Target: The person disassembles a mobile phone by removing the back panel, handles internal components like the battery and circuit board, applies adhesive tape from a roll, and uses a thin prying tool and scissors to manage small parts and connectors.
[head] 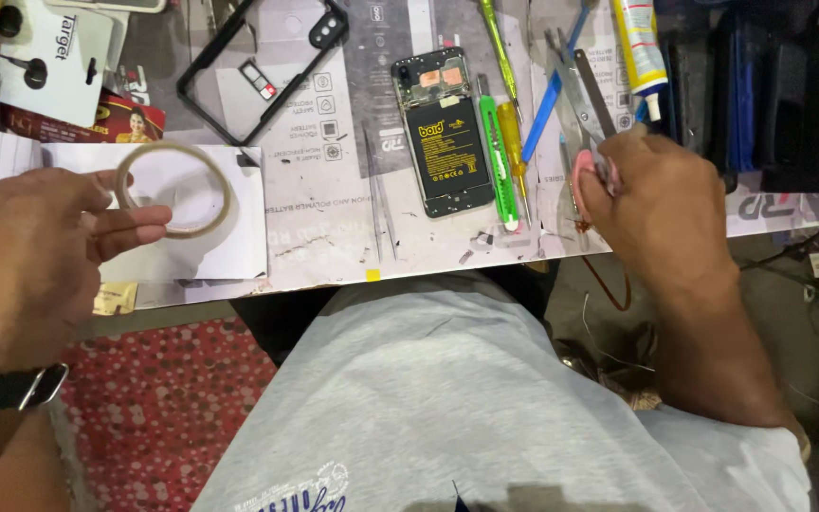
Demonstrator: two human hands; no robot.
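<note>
My left hand [40,251] holds a thin roll of clear tape [174,190] by its near-left side, over a white sheet of paper [210,251]. My right hand [656,204] is closed around the pink handles of a pair of scissors [580,100], whose blades point away from me over the worktop. Between the hands lies an opened phone [445,133] with its back off and black battery showing. A green utility knife [498,161] and a yellow screwdriver [514,152] lie just right of the phone.
A black phone case frame [203,71] lies at the back. A blue tool [547,100] and a glue tube [639,47] sit behind the right hand. Earphones [21,66] and cards are at far left. Black cases [741,95] stand at right. My lap sits below the worktop edge [372,277].
</note>
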